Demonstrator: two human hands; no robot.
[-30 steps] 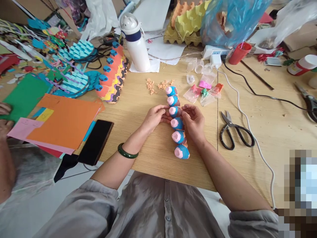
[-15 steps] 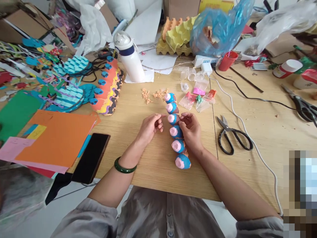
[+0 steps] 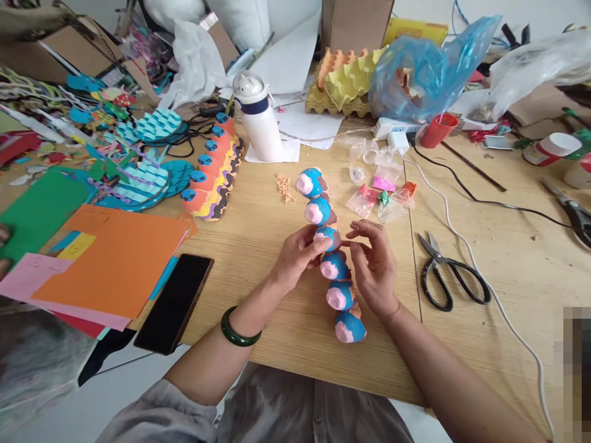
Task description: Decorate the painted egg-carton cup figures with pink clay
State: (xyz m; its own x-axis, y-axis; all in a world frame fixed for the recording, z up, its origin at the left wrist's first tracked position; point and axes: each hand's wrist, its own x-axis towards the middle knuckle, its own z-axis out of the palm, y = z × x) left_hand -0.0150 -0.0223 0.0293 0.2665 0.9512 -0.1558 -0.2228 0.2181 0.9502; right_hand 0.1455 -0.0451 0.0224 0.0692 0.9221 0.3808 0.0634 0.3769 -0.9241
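Observation:
A strip of several egg-carton cups [image 3: 340, 266] is coated in blue clay with pink tips, and brown clay covers part of its right side. My left hand [image 3: 293, 259] grips it near the third cup from the far end, thumb on top, other fingers partly hidden beneath. On the right side, my right hand [image 3: 377, 267] has its fingers apart, and a fingertip reaches the brown clay on that same cup. Orange crumbs [image 3: 286, 187] lie beyond the strip. Small bags of coloured clay [image 3: 383, 184] rest to the far right.
Black-handled scissors [image 3: 446, 264] and a white cable [image 3: 462, 221] lie to the right. A phone [image 3: 175, 301] and coloured paper [image 3: 115, 258] are at left. Behind stand a white bottle [image 3: 261, 126], a painted orange carton strip [image 3: 217, 166] and egg trays [image 3: 351, 86]. Another person's fingers [image 3: 4, 249] show at the left edge.
My left hand has moved from beside the strip to grip it. The strip has been lifted and tilted somewhat. My right hand has loosened its pinch and spread its fingers. The camera view has shifted.

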